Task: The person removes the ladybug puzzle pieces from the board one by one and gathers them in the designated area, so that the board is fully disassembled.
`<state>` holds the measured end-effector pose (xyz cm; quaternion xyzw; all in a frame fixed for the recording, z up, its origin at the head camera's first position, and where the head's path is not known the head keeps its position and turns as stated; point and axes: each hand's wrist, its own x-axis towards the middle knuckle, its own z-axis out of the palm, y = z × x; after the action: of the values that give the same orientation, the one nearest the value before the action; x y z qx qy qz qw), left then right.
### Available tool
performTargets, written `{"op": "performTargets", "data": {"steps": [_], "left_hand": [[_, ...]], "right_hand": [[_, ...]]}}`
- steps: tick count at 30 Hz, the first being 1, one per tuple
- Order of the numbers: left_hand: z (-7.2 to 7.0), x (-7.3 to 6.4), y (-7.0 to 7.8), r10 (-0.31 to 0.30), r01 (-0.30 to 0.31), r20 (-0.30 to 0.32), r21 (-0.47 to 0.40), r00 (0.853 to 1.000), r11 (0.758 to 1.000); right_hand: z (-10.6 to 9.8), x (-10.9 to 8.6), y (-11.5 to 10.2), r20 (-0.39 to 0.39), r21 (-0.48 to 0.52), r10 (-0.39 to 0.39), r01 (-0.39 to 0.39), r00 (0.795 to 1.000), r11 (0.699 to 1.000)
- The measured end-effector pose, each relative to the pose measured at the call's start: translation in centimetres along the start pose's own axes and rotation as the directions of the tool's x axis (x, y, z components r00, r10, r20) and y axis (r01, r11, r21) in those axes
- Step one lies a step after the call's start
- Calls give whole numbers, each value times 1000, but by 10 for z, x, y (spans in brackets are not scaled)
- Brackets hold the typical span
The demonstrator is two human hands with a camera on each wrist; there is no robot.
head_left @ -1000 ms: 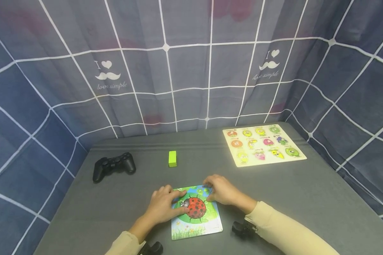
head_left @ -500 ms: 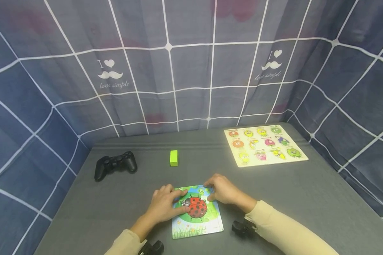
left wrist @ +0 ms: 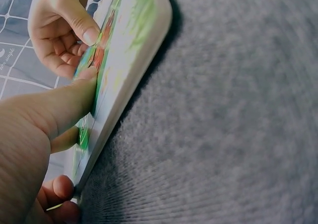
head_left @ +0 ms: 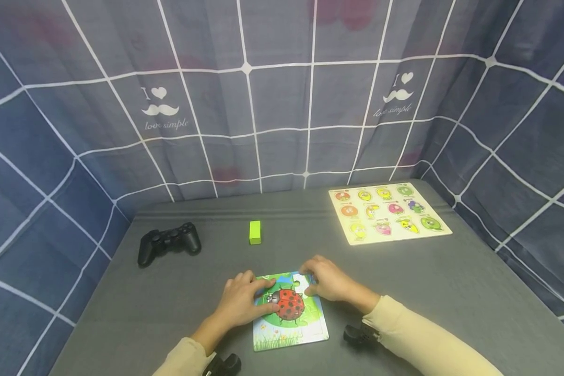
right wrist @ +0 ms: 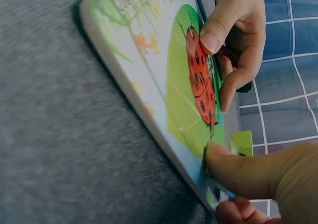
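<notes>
A ladybug jigsaw puzzle [head_left: 289, 334] in a flat tray lies at the table's front. My left hand [head_left: 241, 301] rests on its left part, thumb pressed on the ladybug's head side and forefinger stretched along the top; its other fingers are at the left edge. At the top right corner my right hand [head_left: 328, 279] pinches a puzzle piece between thumb and fingers. Only a thin bluish edge of this piece [right wrist: 226, 191] shows in the right wrist view, tilted up; the fingers hide the rest. Beside it, white backing is exposed.
A green block [head_left: 255, 233] stands behind the puzzle. To the left lies a black game controller [head_left: 169, 244], and at the back right a fruit picture board [head_left: 389, 214]. A checked curtain [head_left: 282, 104] rises behind the grey table [head_left: 169, 303].
The top right piece has come up out of the puzzle in my right hand, uncovering the white backing. My left hand stays in place.
</notes>
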<state>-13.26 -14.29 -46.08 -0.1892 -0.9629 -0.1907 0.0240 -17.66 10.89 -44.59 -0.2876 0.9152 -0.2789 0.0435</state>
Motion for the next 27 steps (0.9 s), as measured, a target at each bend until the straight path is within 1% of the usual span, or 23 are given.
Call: {"op": "performTargets", "data": {"steps": [4, 10, 12, 17, 22, 24, 27], "left_hand": [[1, 0, 0, -2, 2, -8, 5, 1000, 1000], [3, 0, -2, -5, 5, -17, 10, 1000, 1000], [4, 1, -2, -8, 8, -17, 7, 1000, 1000], [4, 1, -3, -8, 8, -19, 3, 1000, 1000], [5, -2, -3, -26, 26, -2, -3, 1000, 1000], [4, -2, -2, -28, 28, -1, -6, 1000, 1000], [3, -1, -1, -20, 20, -10, -4, 1000, 1000]], "right_hand": [[2, -1, 6, 8, 41, -18, 18, 1000, 999], [2, -4, 13, 25, 142, -31, 28, 999, 989], [1, -4, 14, 21, 146, -33, 30, 999, 989], [0, -4, 14, -4, 96, -66, 67, 998, 993], [-1, -3, 15, 19, 49, -129, 128, 991, 990], [-1, -3, 16, 25, 19, -151, 150, 988, 988], [0, -3, 17, 13, -43, -180, 181, 983, 983]]}}
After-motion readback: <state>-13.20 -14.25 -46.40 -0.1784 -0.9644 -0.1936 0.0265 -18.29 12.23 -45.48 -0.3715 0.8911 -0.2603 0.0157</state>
